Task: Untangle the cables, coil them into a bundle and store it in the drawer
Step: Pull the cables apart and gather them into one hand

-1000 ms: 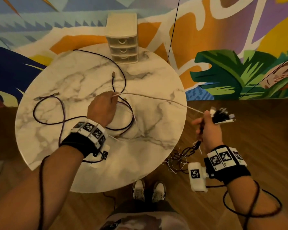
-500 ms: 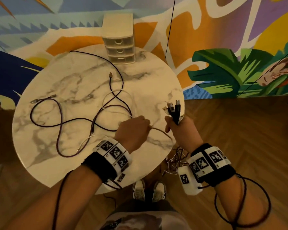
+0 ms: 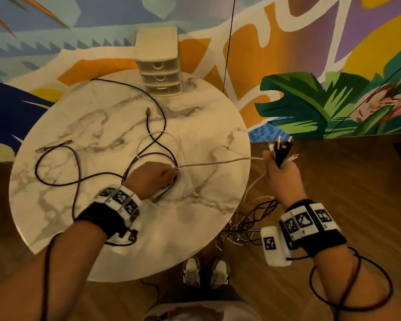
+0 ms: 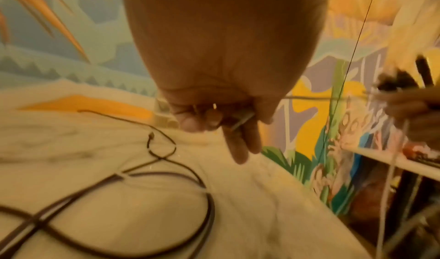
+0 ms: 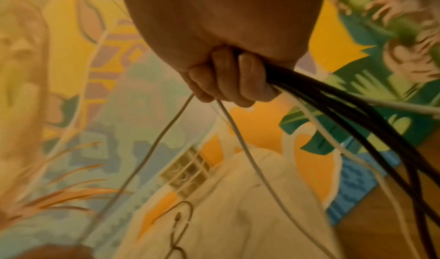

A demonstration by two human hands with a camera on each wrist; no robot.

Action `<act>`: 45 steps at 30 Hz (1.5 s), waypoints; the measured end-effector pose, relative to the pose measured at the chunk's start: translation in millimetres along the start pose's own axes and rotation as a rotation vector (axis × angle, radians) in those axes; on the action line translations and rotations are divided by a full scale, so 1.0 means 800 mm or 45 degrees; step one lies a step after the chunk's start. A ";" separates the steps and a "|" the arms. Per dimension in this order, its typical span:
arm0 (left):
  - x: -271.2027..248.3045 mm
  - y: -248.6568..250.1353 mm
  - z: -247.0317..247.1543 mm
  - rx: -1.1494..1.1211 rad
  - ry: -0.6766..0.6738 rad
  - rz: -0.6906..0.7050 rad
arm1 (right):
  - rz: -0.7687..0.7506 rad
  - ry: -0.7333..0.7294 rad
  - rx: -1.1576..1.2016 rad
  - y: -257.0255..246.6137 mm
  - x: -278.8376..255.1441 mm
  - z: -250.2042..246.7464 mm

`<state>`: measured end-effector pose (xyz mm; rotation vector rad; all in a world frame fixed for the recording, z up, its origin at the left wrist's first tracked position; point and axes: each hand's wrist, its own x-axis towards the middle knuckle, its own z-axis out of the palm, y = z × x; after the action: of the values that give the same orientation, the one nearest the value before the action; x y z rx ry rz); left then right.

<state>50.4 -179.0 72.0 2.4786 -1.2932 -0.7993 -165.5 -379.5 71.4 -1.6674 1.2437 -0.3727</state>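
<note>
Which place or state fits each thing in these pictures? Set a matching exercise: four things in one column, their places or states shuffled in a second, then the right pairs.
Things
1. white cable
2. dark purple cable
3. drawer unit
4. bunch of cable ends

Places or states
A. stands at the far edge of the table, drawers closed
B. stretched between the left hand and the right hand
C. lies in loops on the marble top
D. sticks up out of the right hand's grip, beyond the table edge

Pairs: 1-B, 2-C, 3-A, 4-D

head view overhead, wrist views close
</note>
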 end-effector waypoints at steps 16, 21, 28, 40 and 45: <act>-0.002 0.121 -0.017 -1.444 0.373 0.283 | 0.063 -0.369 -0.220 0.118 -0.016 0.044; -0.004 0.140 -0.004 -0.812 0.164 0.365 | -0.027 0.008 0.381 0.068 -0.033 0.015; -0.009 0.196 0.009 -0.626 0.121 0.554 | -0.300 -0.192 0.569 -0.001 -0.072 0.019; -0.026 0.223 0.012 -0.406 0.087 0.788 | -0.351 -0.522 0.731 0.008 -0.078 0.001; -0.025 0.220 0.013 -0.284 0.128 0.890 | -0.287 -0.574 0.587 0.035 -0.062 0.012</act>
<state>-85.6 -264.7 147.7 1.6827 -1.7526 -0.5824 -195.6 -332.0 57.9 -1.3884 0.5837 -0.3613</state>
